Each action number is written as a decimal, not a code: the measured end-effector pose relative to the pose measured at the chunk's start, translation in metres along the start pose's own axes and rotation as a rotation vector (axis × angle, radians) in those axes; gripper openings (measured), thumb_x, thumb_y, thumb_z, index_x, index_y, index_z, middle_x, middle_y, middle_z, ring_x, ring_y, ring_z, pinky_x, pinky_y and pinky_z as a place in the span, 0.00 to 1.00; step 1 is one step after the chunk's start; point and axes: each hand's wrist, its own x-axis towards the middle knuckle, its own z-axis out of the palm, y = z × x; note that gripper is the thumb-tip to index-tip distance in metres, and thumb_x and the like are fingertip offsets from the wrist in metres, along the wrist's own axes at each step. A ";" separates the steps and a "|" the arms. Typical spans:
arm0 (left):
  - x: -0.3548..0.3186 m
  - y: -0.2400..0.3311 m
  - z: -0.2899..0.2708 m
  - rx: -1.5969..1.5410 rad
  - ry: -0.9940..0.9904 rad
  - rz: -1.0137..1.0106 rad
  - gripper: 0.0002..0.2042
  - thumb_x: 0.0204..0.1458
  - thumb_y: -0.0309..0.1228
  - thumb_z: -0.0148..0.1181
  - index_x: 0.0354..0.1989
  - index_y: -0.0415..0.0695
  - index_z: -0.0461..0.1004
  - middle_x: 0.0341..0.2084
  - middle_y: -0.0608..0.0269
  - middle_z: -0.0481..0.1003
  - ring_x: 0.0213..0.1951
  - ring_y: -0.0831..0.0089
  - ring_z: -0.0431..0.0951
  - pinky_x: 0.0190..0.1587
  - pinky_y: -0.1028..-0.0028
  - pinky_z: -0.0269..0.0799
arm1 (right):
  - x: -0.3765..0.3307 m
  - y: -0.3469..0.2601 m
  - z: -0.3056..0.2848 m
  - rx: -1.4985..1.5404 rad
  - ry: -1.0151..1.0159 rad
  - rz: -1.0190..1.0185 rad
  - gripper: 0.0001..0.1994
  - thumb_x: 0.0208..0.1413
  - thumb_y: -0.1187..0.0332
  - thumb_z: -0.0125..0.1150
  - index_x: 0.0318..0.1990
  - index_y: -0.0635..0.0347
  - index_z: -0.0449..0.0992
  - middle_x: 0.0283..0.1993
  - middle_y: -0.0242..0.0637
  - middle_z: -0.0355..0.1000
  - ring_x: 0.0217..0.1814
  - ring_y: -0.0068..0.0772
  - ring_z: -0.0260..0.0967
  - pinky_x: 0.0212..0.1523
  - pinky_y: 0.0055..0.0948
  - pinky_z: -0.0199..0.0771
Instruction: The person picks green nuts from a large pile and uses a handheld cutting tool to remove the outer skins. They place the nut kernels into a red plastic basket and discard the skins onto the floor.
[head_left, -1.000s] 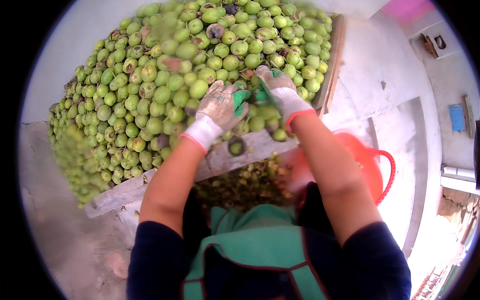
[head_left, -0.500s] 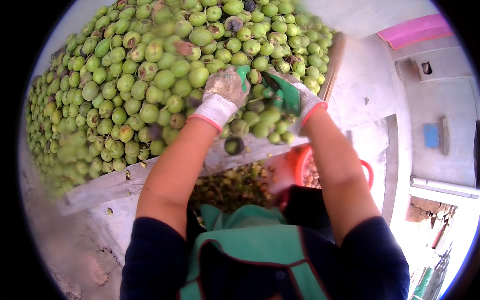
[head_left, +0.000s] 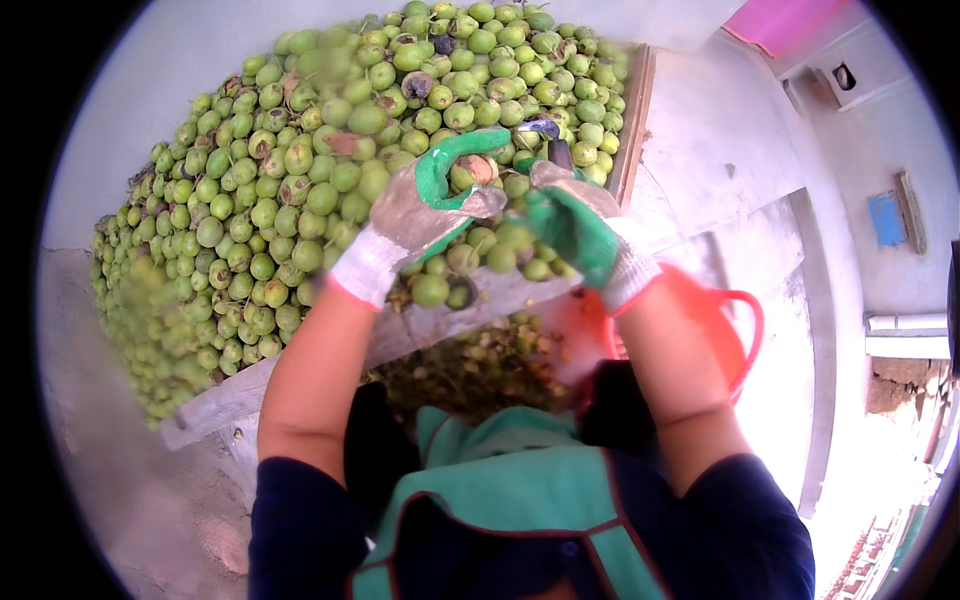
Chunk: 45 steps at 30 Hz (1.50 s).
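Observation:
My left hand (head_left: 430, 200), in a dirty white glove with green-coated fingers, curls around a walnut (head_left: 481, 170). Brown-pink shell shows on its right side, with green husk on its left. My right hand (head_left: 585, 225), gloved the same way, is closed on a small knife (head_left: 560, 153). Its dark handle rises above the fist and its short shiny blade lies over the fruit, pointing left. The hands are close together but apart, above the near edge of a big heap of green-husked walnuts (head_left: 265, 213), some with dark, rotten patches.
A wooden board (head_left: 215, 402) bounds the heap's near side, and another board (head_left: 632, 130) its right side. Husk scraps (head_left: 470, 365) lie below, between the board and my lap. A red basket (head_left: 700, 320) with a handle stands under my right forearm.
My left hand has rolled over and moved left, bringing the walnut with bare shell into view. My right hand has turned, and the knife blade now shows. The view has shifted slightly.

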 end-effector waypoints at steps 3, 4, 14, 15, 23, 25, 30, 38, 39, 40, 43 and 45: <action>-0.039 0.053 0.020 -0.116 -0.041 0.106 0.32 0.44 0.35 0.75 0.61 0.49 0.72 0.50 0.54 0.78 0.50 0.58 0.79 0.55 0.63 0.75 | -0.054 0.024 -0.019 0.267 -0.162 0.074 0.21 0.67 0.60 0.57 0.61 0.64 0.67 0.54 0.40 0.73 0.52 0.34 0.75 0.53 0.36 0.81; -0.052 0.068 0.029 -0.136 -0.044 0.147 0.33 0.44 0.34 0.75 0.62 0.48 0.71 0.52 0.53 0.77 0.52 0.57 0.79 0.55 0.63 0.75 | -0.075 0.026 -0.010 0.265 -0.211 0.058 0.23 0.67 0.60 0.56 0.63 0.63 0.64 0.56 0.40 0.72 0.54 0.33 0.75 0.53 0.35 0.81; -0.150 0.096 0.088 -0.338 0.058 -0.218 0.36 0.51 0.30 0.69 0.69 0.40 0.59 0.59 0.47 0.71 0.57 0.56 0.75 0.61 0.60 0.71 | -0.147 0.055 0.001 -0.420 0.034 -0.143 0.20 0.59 0.65 0.68 0.55 0.61 0.72 0.45 0.34 0.78 0.43 0.24 0.77 0.40 0.30 0.79; -0.156 0.079 0.093 -0.726 0.132 -0.195 0.30 0.61 0.36 0.61 0.69 0.41 0.59 0.56 0.53 0.74 0.53 0.60 0.77 0.60 0.62 0.72 | -0.148 0.057 0.007 -0.400 0.044 -0.290 0.20 0.54 0.59 0.72 0.49 0.60 0.75 0.44 0.35 0.79 0.41 0.32 0.79 0.39 0.34 0.78; -0.183 0.015 0.134 -1.608 0.031 -0.541 0.25 0.67 0.48 0.46 0.67 0.48 0.63 0.61 0.56 0.70 0.59 0.59 0.73 0.62 0.54 0.71 | -0.171 0.049 0.041 -1.368 -0.040 -0.845 0.19 0.47 0.58 0.73 0.45 0.56 0.79 0.44 0.43 0.79 0.41 0.51 0.77 0.42 0.44 0.79; -0.187 0.003 0.134 -1.864 -0.135 -0.387 0.25 0.67 0.49 0.45 0.68 0.50 0.62 0.62 0.56 0.69 0.61 0.59 0.72 0.61 0.53 0.72 | -0.169 0.051 0.044 -1.417 0.005 -0.932 0.19 0.47 0.58 0.73 0.45 0.56 0.79 0.43 0.43 0.79 0.41 0.51 0.78 0.41 0.43 0.79; -0.196 -0.006 0.119 -1.648 -0.185 -0.528 0.26 0.67 0.52 0.43 0.67 0.51 0.62 0.58 0.51 0.72 0.51 0.54 0.79 0.44 0.48 0.80 | -0.165 0.055 0.047 -1.287 -0.009 -0.740 0.20 0.49 0.58 0.73 0.46 0.58 0.79 0.40 0.45 0.79 0.38 0.47 0.79 0.38 0.39 0.79; -0.190 0.023 0.111 -1.745 -0.248 -0.399 0.24 0.69 0.49 0.38 0.63 0.45 0.65 0.49 0.52 0.76 0.35 0.58 0.82 0.28 0.56 0.81 | -0.142 0.089 0.016 -0.693 -0.008 -0.479 0.20 0.51 0.63 0.76 0.48 0.61 0.78 0.39 0.38 0.79 0.38 0.28 0.79 0.39 0.29 0.78; -0.187 0.025 0.112 -1.653 -0.149 -0.455 0.22 0.69 0.46 0.39 0.63 0.44 0.65 0.49 0.54 0.76 0.38 0.60 0.81 0.33 0.58 0.81 | -0.136 0.096 0.013 -0.575 -0.030 -0.509 0.19 0.50 0.63 0.76 0.48 0.61 0.78 0.39 0.37 0.80 0.39 0.28 0.78 0.40 0.29 0.78; -0.183 0.028 0.114 -1.553 -0.060 -0.515 0.21 0.70 0.43 0.40 0.62 0.44 0.66 0.49 0.56 0.76 0.41 0.62 0.81 0.39 0.59 0.81 | -0.131 0.099 0.010 -0.576 -0.019 -0.559 0.19 0.50 0.63 0.76 0.47 0.60 0.78 0.39 0.37 0.79 0.39 0.29 0.78 0.40 0.29 0.78; -0.181 0.033 0.125 -1.699 -0.012 -0.432 0.19 0.69 0.40 0.42 0.62 0.44 0.67 0.50 0.58 0.76 0.46 0.65 0.80 0.51 0.62 0.77 | -0.123 0.098 0.012 -0.824 0.085 -0.725 0.19 0.50 0.63 0.76 0.46 0.60 0.78 0.38 0.37 0.79 0.37 0.35 0.79 0.40 0.32 0.78; -0.186 0.040 0.141 -1.727 0.146 -0.442 0.18 0.69 0.39 0.43 0.61 0.44 0.68 0.49 0.59 0.77 0.47 0.66 0.80 0.57 0.63 0.75 | -0.124 0.111 0.024 -0.997 0.260 -0.842 0.20 0.47 0.55 0.76 0.42 0.58 0.79 0.36 0.40 0.78 0.35 0.43 0.78 0.37 0.37 0.78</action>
